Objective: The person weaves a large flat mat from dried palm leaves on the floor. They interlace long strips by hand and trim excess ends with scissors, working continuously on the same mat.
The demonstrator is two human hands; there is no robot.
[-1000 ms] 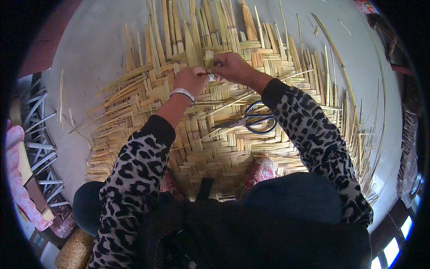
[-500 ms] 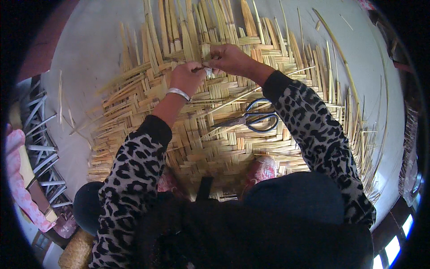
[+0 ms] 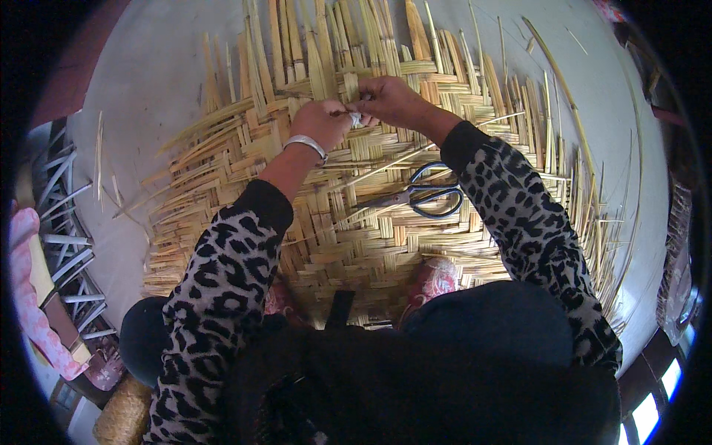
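Observation:
A woven mat of pale split-reed strips [image 3: 371, 248] lies under both my hands, its far strips loose and unwoven. My left hand [image 3: 320, 124], with a silver bangle [image 3: 308, 145] at the wrist, is closed in a pinch over the mat's far part. Fingertip to fingertip with it, my right hand [image 3: 393, 102] is closed at an upright reed strip [image 3: 351, 87]. Something small and white [image 3: 356, 119] shows at the right fingers; I cannot tell what it is. What the left fingertips pinch is hidden. Scissors [image 3: 415, 196] with dark blue handles lie on the mat, nearer me.
My shoes [image 3: 437, 278] stand on the mat's near part. Loose reed lengths [image 3: 567, 100] lie on the pale floor at right, thin slivers [image 3: 99, 156] at left. A metal-barred rack [image 3: 70, 245] and a pink-edged item [image 3: 41, 297] stand at far left.
Both hands have shifted slightly right, still together at the same spot on the mat. The scissors and mat look unmoved.

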